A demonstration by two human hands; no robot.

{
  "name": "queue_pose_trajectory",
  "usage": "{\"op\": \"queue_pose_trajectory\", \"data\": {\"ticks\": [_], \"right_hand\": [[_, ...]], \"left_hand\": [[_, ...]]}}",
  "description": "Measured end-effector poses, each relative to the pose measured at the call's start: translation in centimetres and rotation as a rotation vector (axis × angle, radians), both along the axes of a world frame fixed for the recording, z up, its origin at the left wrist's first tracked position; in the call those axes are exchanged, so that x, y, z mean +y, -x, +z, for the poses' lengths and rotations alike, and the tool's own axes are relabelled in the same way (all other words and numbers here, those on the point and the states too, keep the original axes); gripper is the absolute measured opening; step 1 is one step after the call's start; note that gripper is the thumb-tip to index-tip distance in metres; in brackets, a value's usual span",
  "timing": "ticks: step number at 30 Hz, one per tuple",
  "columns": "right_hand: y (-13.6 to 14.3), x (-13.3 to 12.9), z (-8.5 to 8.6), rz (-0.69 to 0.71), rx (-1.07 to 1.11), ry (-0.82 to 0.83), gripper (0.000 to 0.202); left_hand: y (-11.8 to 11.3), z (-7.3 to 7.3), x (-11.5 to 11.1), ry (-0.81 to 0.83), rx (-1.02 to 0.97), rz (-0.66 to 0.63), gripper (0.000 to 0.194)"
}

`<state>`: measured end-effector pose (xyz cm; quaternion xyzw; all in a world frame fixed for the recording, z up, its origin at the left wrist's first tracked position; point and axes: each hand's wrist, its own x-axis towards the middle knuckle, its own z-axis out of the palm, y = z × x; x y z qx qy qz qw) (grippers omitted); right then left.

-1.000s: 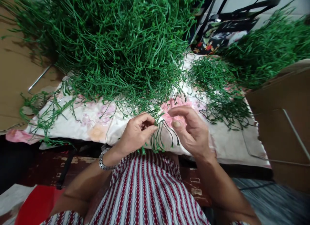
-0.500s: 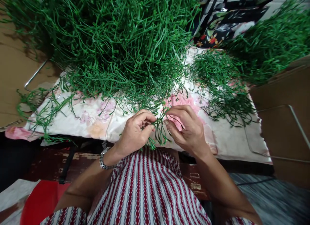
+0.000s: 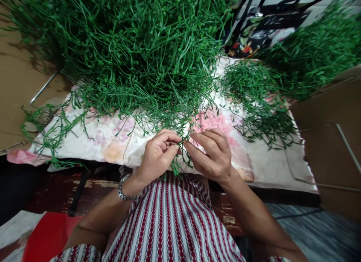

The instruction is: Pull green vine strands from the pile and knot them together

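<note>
Presents as a small bunch of green stems (image 3: 175,166), thin, flexible and cord-like, ending in small, slightly forked tips. Sits pinched at the fingertips of the left hand (image 3: 159,153), partly hidden by the fingers. Extends across to the fingertips of the right hand (image 3: 211,153); cannot be confirmed as gripped there. Hangs downward below the fingers, with tips loosely spread. Lies above the near edge of the floral cloth (image 3: 270,164), in front of the large green heap (image 3: 135,47).
</note>
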<state>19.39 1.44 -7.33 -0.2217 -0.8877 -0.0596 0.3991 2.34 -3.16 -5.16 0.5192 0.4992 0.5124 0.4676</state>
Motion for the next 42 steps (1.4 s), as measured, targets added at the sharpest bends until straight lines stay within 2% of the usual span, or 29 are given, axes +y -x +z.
{"op": "queue_pose_trajectory", "data": {"ticks": [4, 7, 15, 21, 26, 29, 31, 33, 34, 37, 39, 42], "right_hand": [[0.1, -0.1, 0.1, 0.012, -0.03, 0.02, 0.027], [0.3, -0.2, 0.2, 0.015, -0.048, 0.012, 0.024], [1.4, -1.0, 0.1, -0.069, -0.053, 0.071, 0.019], [1.8, -1.9, 0.3, 0.051, -0.063, 0.351, 0.015], [1.0, -3.1, 1.7, 0.123, -0.085, 0.475, 0.026], [-0.1, -2.7, 3.0, 0.108, 0.091, 0.511, 0.032], [-0.7, -1.7, 3.6, 0.014, 0.237, 0.559, 0.03], [-0.9, -0.4, 3.7, -0.063, 0.275, 0.677, 0.026], [-0.7, 0.2, 3.6, -0.049, 0.242, 0.765, 0.026], [0.2, 1.0, 2.8, 0.154, 0.116, 0.992, 0.025], [0.7, 0.8, 2.3, 0.225, 0.112, 1.018, 0.019], [1.0, 0.4, 1.9, 0.21, 0.104, 0.945, 0.016]], "left_hand": [[-0.1, 0.0, 0.2, 0.051, -0.071, 0.005, 0.013], [-0.4, -0.1, 0.4, 0.05, -0.103, 0.054, 0.007], [-1.2, -0.4, 0.2, 0.079, -0.275, 0.15, 0.006], [-1.1, -1.1, 0.0, 0.029, -0.052, 0.228, 0.006], [-0.9, -1.9, 0.1, -0.065, 0.165, 0.266, 0.003], [-0.6, -2.4, 0.0, -0.13, 0.261, 0.292, 0.003], [-0.5, -2.6, -0.2, -0.179, 0.314, 0.276, 0.003], [-0.5, -2.6, -0.5, -0.215, 0.34, 0.249, 0.004], [-0.6, -2.5, -0.6, -0.228, 0.341, 0.233, 0.005], [-0.8, -2.2, -0.9, -0.251, 0.319, 0.18, 0.006], [-0.8, -2.0, -1.0, -0.239, 0.286, 0.15, 0.006], [-0.3, -1.8, -1.0, -0.157, 0.223, 0.102, 0.004]]}}
